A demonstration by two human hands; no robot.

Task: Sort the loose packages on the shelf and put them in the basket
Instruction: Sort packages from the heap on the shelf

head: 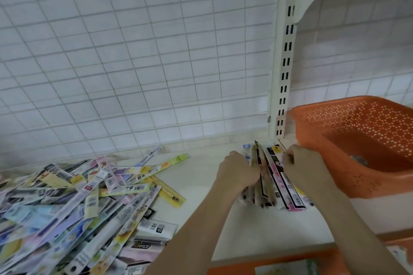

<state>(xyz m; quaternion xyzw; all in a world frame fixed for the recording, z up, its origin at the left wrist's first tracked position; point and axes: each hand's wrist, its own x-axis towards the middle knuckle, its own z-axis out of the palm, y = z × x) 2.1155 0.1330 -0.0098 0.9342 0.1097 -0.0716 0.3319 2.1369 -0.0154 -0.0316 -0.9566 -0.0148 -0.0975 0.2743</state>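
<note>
Head view: bundle (271, 176) gripped between left hand (238, 171) and right hand (301, 164), long axis pointing away; basket (366, 140) just right, nearer right hand.

Head view, close, down over the shelf (201, 176).

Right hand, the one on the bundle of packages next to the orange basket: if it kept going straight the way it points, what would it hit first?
Probably the slotted white upright at the shelf back, since the right hand points up and away along the bundle; the orange basket sits just right of that line. Depth is unclear.
</note>
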